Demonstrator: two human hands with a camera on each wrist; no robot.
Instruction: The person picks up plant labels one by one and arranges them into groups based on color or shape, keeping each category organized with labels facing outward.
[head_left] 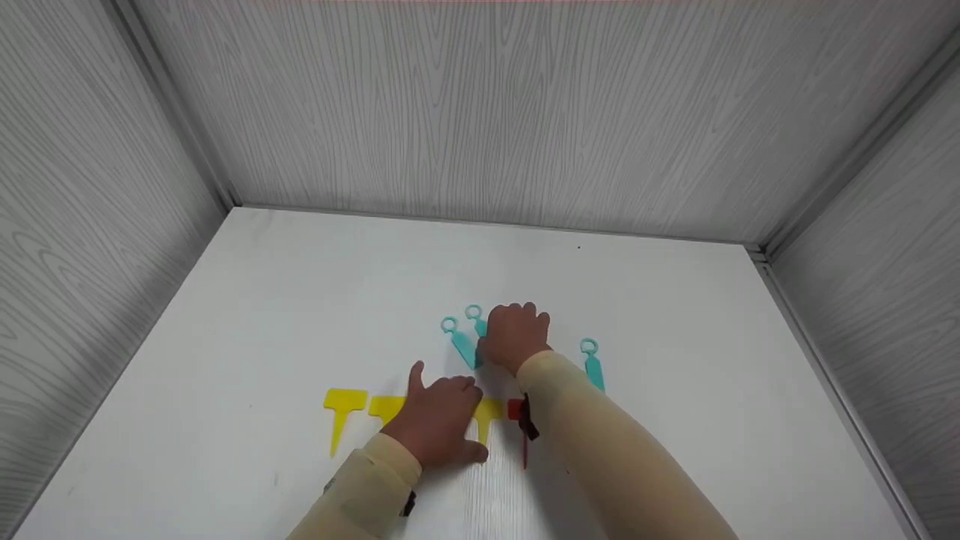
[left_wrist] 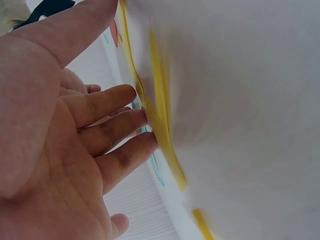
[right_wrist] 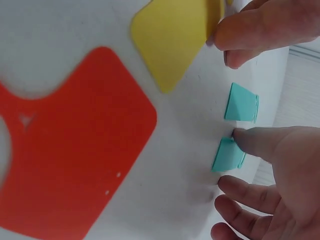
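My left hand [head_left: 439, 420] lies over the row of yellow T-shaped plant labels, palm down with thumb and little finger spread. In the left wrist view its fairly straight fingertips touch a yellow label [left_wrist: 170, 155]. Farther up the table, my right hand [head_left: 517, 337] has its fingers bent over a teal ring-topped tag [head_left: 480, 327]. The right wrist view has thumb and index finger at opposite sides of that teal tag [right_wrist: 229, 156]. Another teal tag [head_left: 463, 349] lies just left of it. Below the right wrist is a red label [right_wrist: 90, 135], partly covered by the sleeve in the head view.
More yellow labels lie in the row: one at the far left [head_left: 345, 405] and one [head_left: 487, 412] right of my left hand. A third teal tag [head_left: 594, 367] lies beyond my right forearm. Wood-grain panels [head_left: 480, 112] wall the white table [head_left: 675, 315] at back and sides.
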